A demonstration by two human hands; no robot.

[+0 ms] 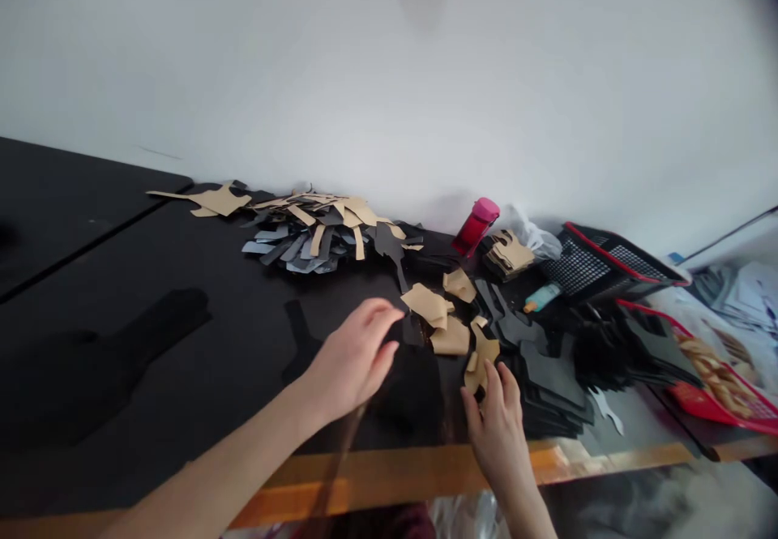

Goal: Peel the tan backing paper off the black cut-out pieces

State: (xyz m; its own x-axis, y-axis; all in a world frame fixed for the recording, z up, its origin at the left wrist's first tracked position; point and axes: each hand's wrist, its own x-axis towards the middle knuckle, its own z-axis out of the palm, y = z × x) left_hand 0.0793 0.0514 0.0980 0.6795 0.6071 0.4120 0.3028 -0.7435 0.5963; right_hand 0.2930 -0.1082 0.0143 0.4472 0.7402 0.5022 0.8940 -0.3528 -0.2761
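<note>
My left hand (349, 361) hovers over the black table, left of several loose tan cut-out pieces, with thumb and forefinger apart and nothing between them. The nearest of these is a tan piece (427, 305) just past its fingertips. My right hand (499, 429) has its thumb and fingers on the lower end of an upright-lying tan cut-out piece (485, 352), which looks like paper-backed sheet. Beside that hand, on the right, lies a stack of dark grey cut-out pieces (553, 377). More dark shaped pieces (510, 320) lie beyond it.
A heap of tan and grey pieces (316, 231) lies along the wall. Behind my right hand stand a pink bottle (476, 227), a small stack of tan pieces (510, 254) and a black mesh basket (583, 259). A red basket (698, 409) stands far right. Tan tape (389, 474) edges the table.
</note>
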